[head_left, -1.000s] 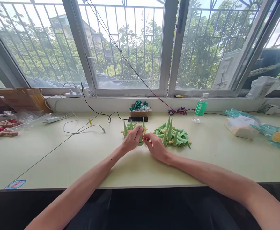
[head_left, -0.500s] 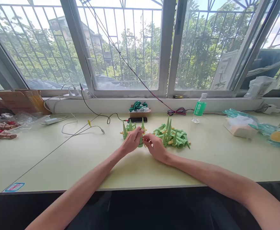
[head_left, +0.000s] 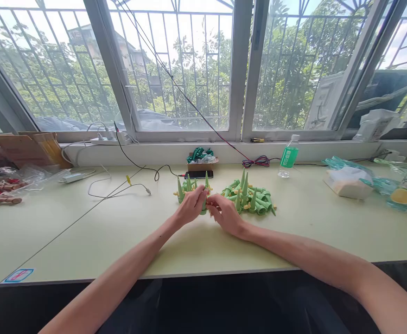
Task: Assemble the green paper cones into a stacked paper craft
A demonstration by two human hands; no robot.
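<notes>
My left hand (head_left: 192, 205) is wrapped round a green plastic watering spike (head_left: 204, 209), held upright above the table; most of it is hidden by the fingers. Against its right side, the fingertips of my right hand (head_left: 227, 215) are pinched together beside a bit of yellow, and what lies between them is too small to make out. Behind my left hand stand several upright green watering spikes (head_left: 180, 191) with small yellow valves. A heap of more green spikes (head_left: 262, 204), some standing and some lying, is just right of my right hand.
Behind the spikes lie a black phone (head_left: 199, 174) and a small cardboard box (head_left: 203, 165) with green material inside. A water bottle (head_left: 288, 157) stands at the back right. Cables (head_left: 134, 185) cross the table's left side. Plastic bags (head_left: 386, 185) lie far right.
The view has shifted very slightly. Both hands stay at the same spike, with only a tiny movement of the right fingers.
</notes>
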